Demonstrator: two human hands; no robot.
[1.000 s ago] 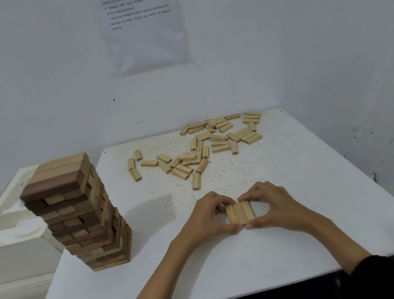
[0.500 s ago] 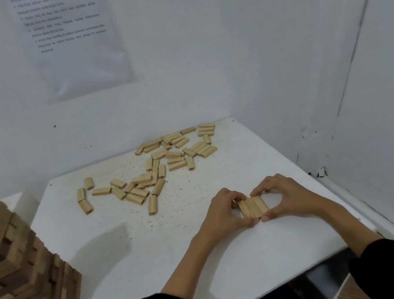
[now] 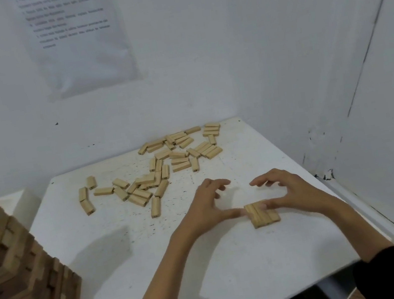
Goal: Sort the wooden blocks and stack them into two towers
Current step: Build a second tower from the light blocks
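three pale blocks lie side by side as a flat row [image 3: 262, 214] on the white tabletop [image 3: 236, 261], near the right edge and a little toward the person; this looks like the bottom layer of the second tower. the left hand [image 3: 206, 208] sits just left of the row with its thumb tip touching or nearly touching the row's left face, fingers spread and lifted, its grip apart and holding nothing. the right hand [image 3: 287, 191] arches over the far right of the row, thumb resting on the top of the blocks, fingers curled in the air; its grip is apart too, not clamped on any block. the step in hand seems to be squaring up this base, and doing it well means pressing lightly from both long sides so that the three blocks close up with no gaps, then checking that the short ends line up flush, since any skew here will carry upward through each layer. the row sits at a slight angle to the tabletop edge, which matters little as long as the three agree with each other. the supply of loose pale blocks [image 3: 167, 165] is scattered toward the far middle of the tabletop, well apart from the row, so the next three should be picked from there and laid crosswise. the mixed light and dark tower [image 3: 16, 281] stands at the near left, well clear of the hands; reaching for the loose blocks should stay to its right to avoid knocking it.
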